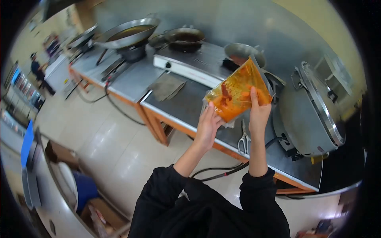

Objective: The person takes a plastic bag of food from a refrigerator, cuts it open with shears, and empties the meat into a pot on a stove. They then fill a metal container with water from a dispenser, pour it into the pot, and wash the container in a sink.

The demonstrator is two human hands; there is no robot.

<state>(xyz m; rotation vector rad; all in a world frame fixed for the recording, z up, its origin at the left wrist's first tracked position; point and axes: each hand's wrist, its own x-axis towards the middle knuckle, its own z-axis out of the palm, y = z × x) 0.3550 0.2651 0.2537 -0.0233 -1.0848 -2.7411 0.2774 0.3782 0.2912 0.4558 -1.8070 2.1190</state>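
A clear plastic bag of orange-red sauce (234, 93) is held up above the metal-topped table, tilted. My left hand (208, 125) grips its lower left side. On the right side, my right hand (258, 113) closes on the bag with the thumb lying across its front. The fingers behind the bag are hidden. Below the bag, near my right wrist, a pair of scissors (243, 142) with pale handles lies on the table (190, 107).
A gas stove (190, 67) bears pans, with a large wok (131, 33) to its left. A folded grey cloth (166, 86) lies in front. At right stands a big metal pot (307, 115). Hoses (226, 171) hang below the table. A person (39, 73) stands far left.
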